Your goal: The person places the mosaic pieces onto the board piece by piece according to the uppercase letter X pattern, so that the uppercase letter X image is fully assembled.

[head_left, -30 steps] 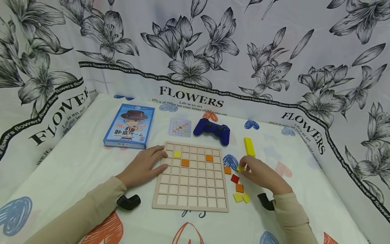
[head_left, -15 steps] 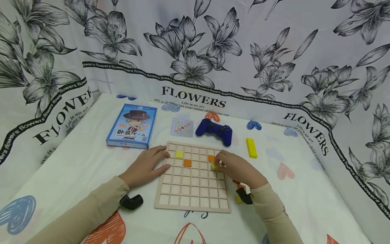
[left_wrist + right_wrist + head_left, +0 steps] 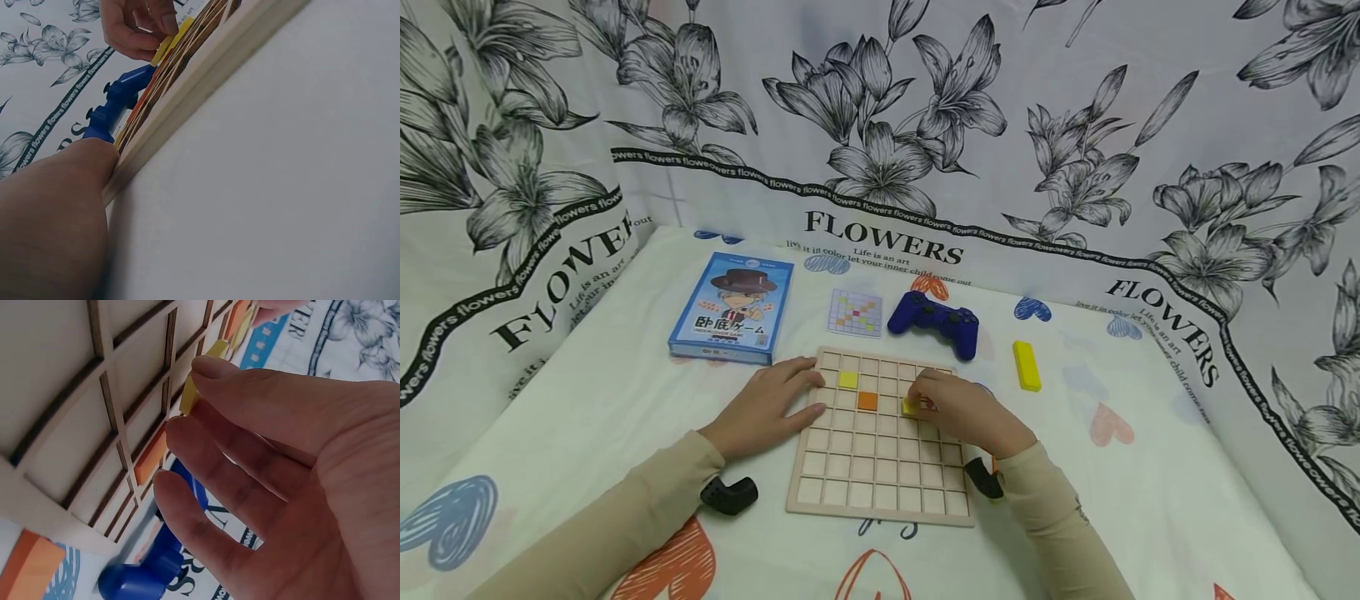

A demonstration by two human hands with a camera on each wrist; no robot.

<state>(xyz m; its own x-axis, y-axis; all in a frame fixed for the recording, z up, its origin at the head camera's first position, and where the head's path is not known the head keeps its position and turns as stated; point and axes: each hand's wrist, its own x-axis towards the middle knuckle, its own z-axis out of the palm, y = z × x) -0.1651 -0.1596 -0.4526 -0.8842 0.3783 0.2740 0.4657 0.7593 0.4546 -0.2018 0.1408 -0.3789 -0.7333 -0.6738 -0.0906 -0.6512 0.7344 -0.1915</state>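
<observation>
A wooden grid board (image 3: 865, 444) lies on the patterned cloth. My left hand (image 3: 763, 412) rests at its left edge, thumb and fingers spread and relaxed over the rim. Over the board's right half, my right hand (image 3: 964, 410) pinches a yellow square tile (image 3: 189, 397) between thumb and fingertips, close over the cells. A yellow tile (image 3: 848, 380) and an orange tile (image 3: 867, 401) sit in upper-left cells. Another orange tile (image 3: 151, 453) sits in a cell beyond my right fingers, hidden by that hand in the head view.
Behind the board are a blue game box (image 3: 730, 308), a small pattern card (image 3: 855, 313) and a dark blue game controller (image 3: 934, 323). A yellow block (image 3: 1027, 366) lies at right. My right forearm mostly hides loose tiles, including an orange one (image 3: 28, 565) beside the board.
My right hand has picked up a yellow tile from beside the board and carried it left over the grid. The left hand keeps its place at the board's edge.
</observation>
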